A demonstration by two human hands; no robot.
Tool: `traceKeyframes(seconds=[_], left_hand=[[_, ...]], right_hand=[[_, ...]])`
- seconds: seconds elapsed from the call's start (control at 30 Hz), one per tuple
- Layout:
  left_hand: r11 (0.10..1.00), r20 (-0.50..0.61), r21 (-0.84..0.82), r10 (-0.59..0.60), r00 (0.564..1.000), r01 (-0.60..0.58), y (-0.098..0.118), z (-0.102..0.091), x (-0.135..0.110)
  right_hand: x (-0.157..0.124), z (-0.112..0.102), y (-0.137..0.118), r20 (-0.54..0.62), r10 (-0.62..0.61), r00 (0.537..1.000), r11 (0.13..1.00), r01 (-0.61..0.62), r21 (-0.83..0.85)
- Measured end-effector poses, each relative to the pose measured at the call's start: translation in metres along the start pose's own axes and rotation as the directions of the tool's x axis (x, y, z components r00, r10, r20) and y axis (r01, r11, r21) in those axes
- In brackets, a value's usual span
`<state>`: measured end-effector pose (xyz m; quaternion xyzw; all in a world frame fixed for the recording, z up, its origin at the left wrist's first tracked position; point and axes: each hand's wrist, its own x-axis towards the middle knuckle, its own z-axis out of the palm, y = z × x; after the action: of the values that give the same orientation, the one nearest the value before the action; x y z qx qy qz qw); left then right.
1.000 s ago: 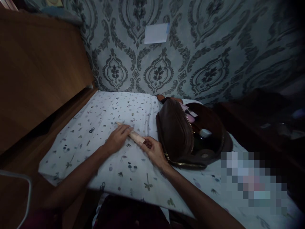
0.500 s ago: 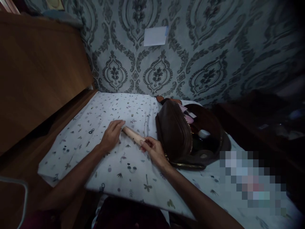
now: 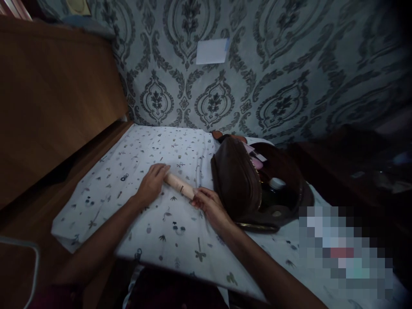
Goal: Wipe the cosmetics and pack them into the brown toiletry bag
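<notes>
A slim beige tube [image 3: 179, 186] lies slantwise on a white printed cloth [image 3: 135, 206]. My left hand [image 3: 151, 184] rests on the cloth with its fingers curled against the tube's far end. My right hand [image 3: 209, 207] pinches the tube's near end between fingers and thumb. Just right of my right hand sits an open brown bag [image 3: 236, 180] with a white-capped bottle [image 3: 277, 183] and small pink items [image 3: 255, 158] inside.
The cloth covers a wooden desk [image 3: 99, 148] set against patterned wallpaper [image 3: 273, 86] with a white note [image 3: 211, 51] stuck on it. A tall wooden panel [image 3: 54, 94] rises at the left. Dark furniture fills the right side.
My left hand has slid back from lying over the tube to touching its far end. My right hand has closed more tightly on the near end. The tube has barely moved.
</notes>
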<state>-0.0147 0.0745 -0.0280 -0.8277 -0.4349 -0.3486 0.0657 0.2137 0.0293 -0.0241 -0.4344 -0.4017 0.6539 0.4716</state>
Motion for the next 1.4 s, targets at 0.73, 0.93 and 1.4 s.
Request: traceKeyframes(seconds=[0.73,0.93,1.4], left_hand=[[0.964,0.043,-0.194,0.194,0.98,-0.182,0.036,0.014,-0.006],[0.922,0.083,-0.219,0.345,0.935,-0.321,0.058,0.012,-0.008],[0.985,0.055,-0.088,-0.141,0.988,0.145,-0.003,0.017,-0.008]], right_hand=[[0.006,-0.002,0.004,0.021,0.047,0.999,0.999,-0.047,0.022],[0.004,-0.002,0.003,0.061,0.01,0.998,0.998,-0.014,0.062],[0.001,-0.001,0.002,0.016,0.046,0.999,0.999,-0.046,0.004]])
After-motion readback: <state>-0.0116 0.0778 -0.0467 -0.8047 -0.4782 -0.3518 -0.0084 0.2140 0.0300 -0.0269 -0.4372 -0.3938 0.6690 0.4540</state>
